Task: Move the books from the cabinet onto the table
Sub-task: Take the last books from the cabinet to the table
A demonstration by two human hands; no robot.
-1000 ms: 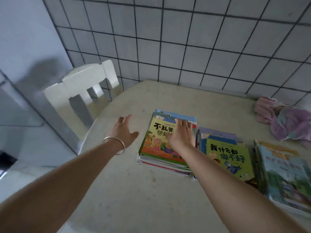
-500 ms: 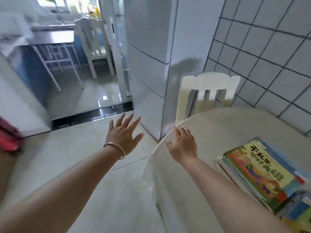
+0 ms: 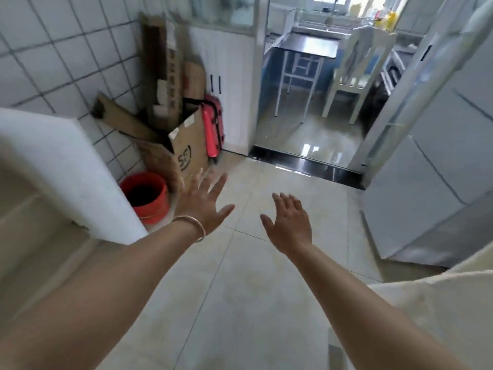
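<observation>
Both of my hands hang in the air over the pale floor tiles, fingers spread, holding nothing. My left hand (image 3: pixel 205 200) wears a thin metal bangle at the wrist and is in front of a cardboard box. My right hand (image 3: pixel 289 222) is a little lower and to the right of it. The white cabinet (image 3: pixel 66 166) fills the left edge of the view; only its top and side show, and its inside is hidden. No books are in view. A pale corner of the table (image 3: pixel 437 303) shows at the lower right.
A red bucket (image 3: pixel 146 194) stands on the floor beside the cabinet. Behind it lean cardboard boxes (image 3: pixel 186 148) and a pink suitcase (image 3: pixel 213 126). A grey fridge (image 3: pixel 432 182) is on the right. A doorway with a dark threshold (image 3: pixel 306 164) leads to a kitchen with a chair (image 3: pixel 357 76).
My view has swung left, away from the table and its book stacks, to the floor and the cabinet. My right hand came off the top book; both hands stay empty.
</observation>
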